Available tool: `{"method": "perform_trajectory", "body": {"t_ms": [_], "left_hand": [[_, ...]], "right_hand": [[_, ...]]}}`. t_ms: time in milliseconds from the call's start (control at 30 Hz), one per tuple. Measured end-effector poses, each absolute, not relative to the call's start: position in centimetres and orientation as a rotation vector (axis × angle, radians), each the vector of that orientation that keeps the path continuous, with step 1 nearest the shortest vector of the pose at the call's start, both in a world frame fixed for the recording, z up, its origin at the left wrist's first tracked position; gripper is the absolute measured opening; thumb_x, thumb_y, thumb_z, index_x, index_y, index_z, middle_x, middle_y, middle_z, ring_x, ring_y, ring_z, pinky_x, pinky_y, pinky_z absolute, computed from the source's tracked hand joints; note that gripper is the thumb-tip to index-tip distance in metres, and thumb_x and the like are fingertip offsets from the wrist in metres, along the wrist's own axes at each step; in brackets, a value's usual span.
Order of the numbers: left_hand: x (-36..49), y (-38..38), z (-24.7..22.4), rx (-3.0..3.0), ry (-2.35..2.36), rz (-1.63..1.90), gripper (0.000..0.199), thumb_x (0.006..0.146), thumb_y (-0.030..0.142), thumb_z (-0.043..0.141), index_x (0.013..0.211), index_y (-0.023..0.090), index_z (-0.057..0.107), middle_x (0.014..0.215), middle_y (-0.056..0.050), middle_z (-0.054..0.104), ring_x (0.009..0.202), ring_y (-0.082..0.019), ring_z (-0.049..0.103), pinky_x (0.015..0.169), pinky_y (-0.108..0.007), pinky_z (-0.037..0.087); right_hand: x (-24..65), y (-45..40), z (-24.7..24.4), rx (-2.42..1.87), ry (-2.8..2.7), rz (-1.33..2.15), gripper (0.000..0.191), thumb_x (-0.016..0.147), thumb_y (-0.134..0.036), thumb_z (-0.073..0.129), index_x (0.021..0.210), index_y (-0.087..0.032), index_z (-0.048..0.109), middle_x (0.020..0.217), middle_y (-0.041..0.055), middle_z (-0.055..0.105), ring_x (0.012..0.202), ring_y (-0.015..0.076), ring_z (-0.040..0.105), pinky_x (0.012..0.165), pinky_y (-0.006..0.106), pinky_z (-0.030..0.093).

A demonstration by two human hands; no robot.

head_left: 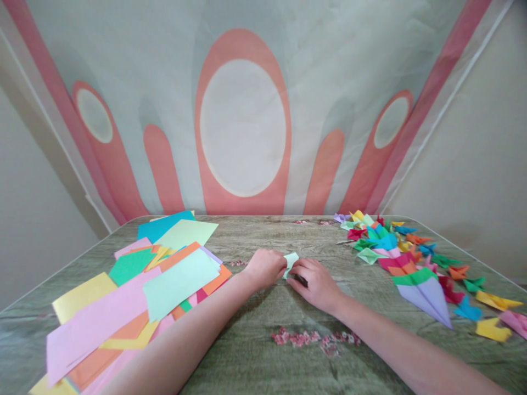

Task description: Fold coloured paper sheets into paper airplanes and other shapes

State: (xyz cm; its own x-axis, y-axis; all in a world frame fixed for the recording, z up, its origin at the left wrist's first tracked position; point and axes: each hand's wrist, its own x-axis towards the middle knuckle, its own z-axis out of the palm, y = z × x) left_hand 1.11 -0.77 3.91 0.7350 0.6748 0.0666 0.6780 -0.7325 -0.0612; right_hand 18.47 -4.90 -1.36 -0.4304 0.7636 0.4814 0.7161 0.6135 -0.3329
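Note:
A small piece of pale green folded paper [291, 261] is held between both hands at the middle of the table. My left hand [267, 269] has its fingers closed on the paper's left edge. On the other side, my right hand [315, 282] pinches the paper's right edge, with the thumb below and the fingers curled above. The paper's exact folds are partly hidden by the fingers.
Loose coloured sheets [99, 326] lie in an overlapping pile at the left. Many small folded paper figures [382, 241] spread along the right side, with a larger purple and green folded piece [426, 296] among them. A patterned backdrop [242, 126] stands behind the wood-look table [247, 351].

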Motion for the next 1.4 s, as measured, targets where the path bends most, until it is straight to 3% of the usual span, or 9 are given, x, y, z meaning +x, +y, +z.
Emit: {"method": "perform_trajectory", "body": {"t_ms": [300, 433, 733, 967, 1167, 1400], "left_hand": [[1.0, -0.2, 3.7, -2.866, -1.139, -0.100, 0.020, 0.081, 0.024, 0.049, 0.082, 0.021, 0.069, 0.082, -0.007, 0.069, 0.078, -0.021, 0.064, 0.064, -0.025, 0.044], [1.0, 0.0, 3.5, -2.887, -1.149, -0.121, 0.019, 0.080, 0.023, 0.051, 0.081, 0.021, 0.069, 0.081, -0.007, 0.069, 0.078, -0.022, 0.064, 0.065, -0.027, 0.045], [0.3, 0.6, 3.5, -3.004, -1.164, -0.200, 0.019, 0.079, 0.024, 0.052, 0.086, 0.023, 0.070, 0.085, -0.004, 0.070, 0.081, -0.019, 0.063, 0.069, -0.024, 0.044], [0.1, 0.9, 3.1, -3.123, -1.417, -0.332, 0.019, 0.070, 0.020, 0.058, 0.085, 0.020, 0.069, 0.085, -0.003, 0.069, 0.080, -0.017, 0.061, 0.071, -0.024, 0.042], [-0.1, 1.1, 2.7, -3.122, -1.690, -0.312, 0.018, 0.067, 0.019, 0.058, 0.079, 0.014, 0.069, 0.074, -0.003, 0.068, 0.070, -0.015, 0.060, 0.062, -0.020, 0.042], [0.1, 0.8, 2.3, -3.052, -1.891, -0.247, 0.017, 0.066, 0.022, 0.056, 0.077, 0.016, 0.067, 0.072, -0.002, 0.066, 0.066, -0.015, 0.059, 0.056, -0.020, 0.040]], "right_hand": [[18.0, -4.3, -1.7, -1.223, -2.140, 0.156, 0.001, 0.081, -0.020, 0.057, 0.082, -0.020, 0.058, 0.079, 0.0031, 0.060, 0.079, 0.0190, 0.055, 0.073, 0.032, 0.041], [17.8, -4.5, -1.5, -1.255, -2.150, 0.151, 0.005, 0.079, -0.016, 0.058, 0.081, -0.020, 0.055, 0.078, 0.0024, 0.059, 0.076, 0.0184, 0.054, 0.071, 0.032, 0.041], [18.2, -5.0, -1.7, -1.158, -2.249, 0.090, 0.018, 0.083, -0.013, 0.050, 0.087, -0.023, 0.065, 0.086, 0.0049, 0.060, 0.084, 0.0199, 0.053, 0.076, 0.035, 0.043], [18.4, -4.8, -1.6, -1.135, -2.258, 0.161, 0.019, 0.083, -0.013, 0.051, 0.091, -0.022, 0.065, 0.089, 0.0043, 0.060, 0.085, 0.0190, 0.051, 0.077, 0.034, 0.042], [18.5, -4.9, -1.5, -1.129, -2.269, 0.178, 0.021, 0.084, -0.012, 0.050, 0.095, -0.022, 0.065, 0.090, 0.0040, 0.059, 0.086, 0.0181, 0.051, 0.078, 0.034, 0.041], [18.5, -4.8, -1.7, -1.128, -2.296, 0.153, 0.024, 0.085, -0.015, 0.049, 0.101, -0.024, 0.066, 0.089, 0.0049, 0.059, 0.085, 0.0179, 0.050, 0.076, 0.033, 0.040]]}}
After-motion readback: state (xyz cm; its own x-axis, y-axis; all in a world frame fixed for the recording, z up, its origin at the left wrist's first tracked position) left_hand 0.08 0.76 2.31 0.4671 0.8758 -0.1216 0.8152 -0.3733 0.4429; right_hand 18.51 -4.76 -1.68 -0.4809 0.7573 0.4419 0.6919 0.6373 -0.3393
